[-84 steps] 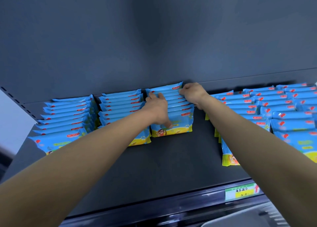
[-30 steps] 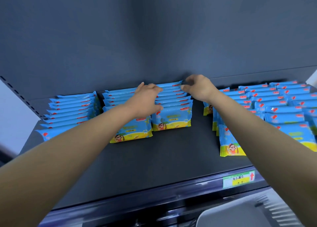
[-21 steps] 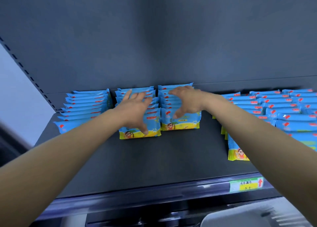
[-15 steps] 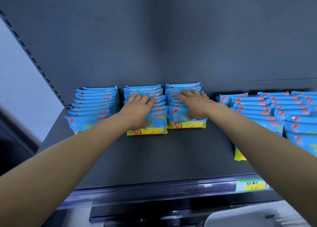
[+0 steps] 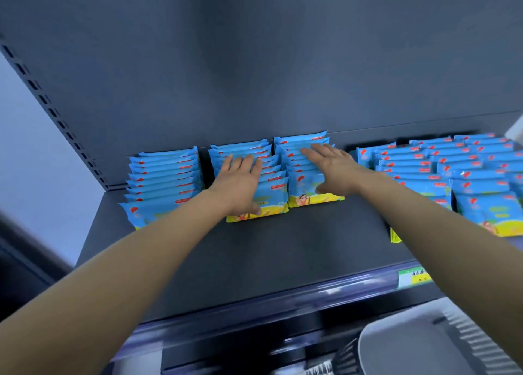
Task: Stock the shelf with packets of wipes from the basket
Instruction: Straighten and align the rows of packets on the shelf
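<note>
Resting both palms flat on wipes packets (image 5: 314, 197): our left hand (image 5: 240, 182) lies on the row (image 5: 273, 182) at 11 o'clock, our right hand (image 5: 331, 168) on the next row (image 5: 297, 148) at 12, fingers straight, grasping nothing. Third row (image 5: 164, 176) at 9, more rows (image 5: 452, 170) at 3, all on the shelf (image 5: 283, 250). Basket (image 5: 410, 346) at 5 o'clock, blurred.

Both bare arms stretch forward, drawing closer together toward the wrists. The left forearm (image 5: 141, 255) rises from the lower left, the right forearm (image 5: 424, 213) from the lower right. The left grip (image 5: 240, 182) lies palm down, its fingers (image 5: 246, 162) straight and close together. The right grip (image 5: 331, 168), a little farther forward, is also palm down, fingers straight and slightly spread, thumb angled inward. The two grips are apart.
</note>
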The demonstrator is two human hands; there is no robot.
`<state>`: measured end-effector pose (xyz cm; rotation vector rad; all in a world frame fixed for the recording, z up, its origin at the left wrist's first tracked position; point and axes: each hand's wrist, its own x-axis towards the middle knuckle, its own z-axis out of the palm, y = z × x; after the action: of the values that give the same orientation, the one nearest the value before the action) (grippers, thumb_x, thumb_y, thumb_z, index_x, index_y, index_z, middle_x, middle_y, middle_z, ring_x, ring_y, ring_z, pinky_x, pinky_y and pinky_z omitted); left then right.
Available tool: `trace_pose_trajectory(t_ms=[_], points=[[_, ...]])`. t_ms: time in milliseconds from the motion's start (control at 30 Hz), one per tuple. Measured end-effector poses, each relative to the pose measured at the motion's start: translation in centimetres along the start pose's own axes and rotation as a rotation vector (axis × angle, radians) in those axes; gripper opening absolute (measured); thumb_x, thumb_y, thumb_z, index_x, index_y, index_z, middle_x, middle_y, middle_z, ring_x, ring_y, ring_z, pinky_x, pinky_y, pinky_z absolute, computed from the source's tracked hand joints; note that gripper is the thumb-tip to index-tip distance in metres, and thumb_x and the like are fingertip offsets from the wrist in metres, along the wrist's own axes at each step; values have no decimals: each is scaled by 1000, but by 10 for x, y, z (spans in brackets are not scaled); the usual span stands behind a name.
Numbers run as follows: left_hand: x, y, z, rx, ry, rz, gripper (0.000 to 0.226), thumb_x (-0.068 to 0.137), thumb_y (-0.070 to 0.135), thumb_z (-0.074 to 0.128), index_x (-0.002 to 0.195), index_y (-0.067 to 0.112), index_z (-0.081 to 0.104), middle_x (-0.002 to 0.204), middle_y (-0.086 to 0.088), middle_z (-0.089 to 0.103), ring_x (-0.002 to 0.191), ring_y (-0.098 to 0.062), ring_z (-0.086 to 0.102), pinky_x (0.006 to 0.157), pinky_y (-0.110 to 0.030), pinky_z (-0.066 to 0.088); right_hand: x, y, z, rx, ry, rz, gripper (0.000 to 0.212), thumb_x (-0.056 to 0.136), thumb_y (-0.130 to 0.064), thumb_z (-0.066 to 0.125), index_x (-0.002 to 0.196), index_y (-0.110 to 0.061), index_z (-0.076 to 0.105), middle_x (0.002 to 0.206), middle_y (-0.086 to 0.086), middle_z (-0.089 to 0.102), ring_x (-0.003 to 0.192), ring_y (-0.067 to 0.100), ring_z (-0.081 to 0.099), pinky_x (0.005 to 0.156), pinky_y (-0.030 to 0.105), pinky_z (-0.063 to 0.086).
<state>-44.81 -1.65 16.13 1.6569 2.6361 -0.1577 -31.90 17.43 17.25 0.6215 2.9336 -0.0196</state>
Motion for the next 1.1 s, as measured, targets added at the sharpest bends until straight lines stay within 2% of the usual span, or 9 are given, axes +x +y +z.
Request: trace_pose_trajectory(t_ms=[133, 233, 367, 533, 700, 800, 900, 1000, 1100], points=[[1, 12, -10, -140, 204, 88, 80, 83, 41, 61, 145, 11, 21, 147, -8, 28, 137, -26, 23, 116, -39, 6, -27, 8, -12, 253, 195, 29, 61, 91, -23, 58, 145, -15, 32, 148, 8, 37, 136, 24, 34, 111, 33, 30], [9, 32, -19, -278, 384, 152, 58, 86, 30, 57, 139, 15, 36, 133, -3, 43, 126, -24, 37, 108, -35, 19, -50, 23, -22, 268, 325, 73, 45, 90, -17, 59, 133, -10, 50, 131, 14, 56, 122, 30, 50, 100, 36, 40], [15, 63, -24, -357, 412, 212, 48, 85, 26, 57, 130, 14, 46, 121, -4, 49, 115, -25, 44, 98, -35, 27, -73, 60, -28, 174, 290, 208, 46, 90, -17, 59, 134, -8, 49, 137, 13, 51, 126, 29, 47, 101, 34, 36], [18, 100, -25, -365, 334, 263, 46, 86, 28, 57, 129, 17, 46, 124, -3, 48, 119, -24, 42, 100, -35, 27, -98, 97, -22, 117, 176, 304, 50, 91, -21, 59, 137, -11, 45, 142, 11, 47, 130, 27, 43, 104, 32, 33], [28, 153, -30, -369, 314, 318, 44, 85, 32, 59, 125, 15, 50, 124, -5, 51, 119, -24, 44, 100, -37, 31, -103, 131, -14, 52, 34, 339, 57, 91, -25, 58, 142, -14, 36, 144, 12, 43, 130, 29, 41, 102, 36, 37], [43, 199, -24, -327, 238, 344, 46, 84, 34, 61, 124, 13, 49, 121, -6, 50, 115, -26, 44, 97, -37, 34, -107, 156, -6, 42, 12, 307, 57, 91, -27, 58, 142, -15, 36, 145, 11, 41, 130, 28, 41, 103, 37, 38], [65, 237, -14, -299, 204, 306, 62, 78, 37, 68, 128, 11, 43, 130, -5, 42, 121, -25, 38, 98, -37, 31, -108, 180, -2, 21, 25, 229, 56, 91, -27, 58, 142, -15, 37, 145, 9, 40, 132, 26, 37, 104, 36, 37], [88, 261, -5, -256, 188, 250, 90, 70, 44, 74, 139, 9, 28, 144, -7, 28, 136, -25, 23, 111, -38, 20, -103, 205, -1, -6, 29, 151, 59, 90, -27, 59, 143, -14, 35, 147, 9, 37, 135, 26, 32, 105, 36, 35], [105, 273, -3, -249, 159, 193, 105, 66, 48, 75, 144, 7, 18, 152, -9, 17, 142, -24, 11, 115, -39, 9, -90, 224, 0, -31, 22, 88, 64, 89, -30, 61, 144, -13, 33, 151, 8, 32, 139, 25, 26, 110, 37, 31]])
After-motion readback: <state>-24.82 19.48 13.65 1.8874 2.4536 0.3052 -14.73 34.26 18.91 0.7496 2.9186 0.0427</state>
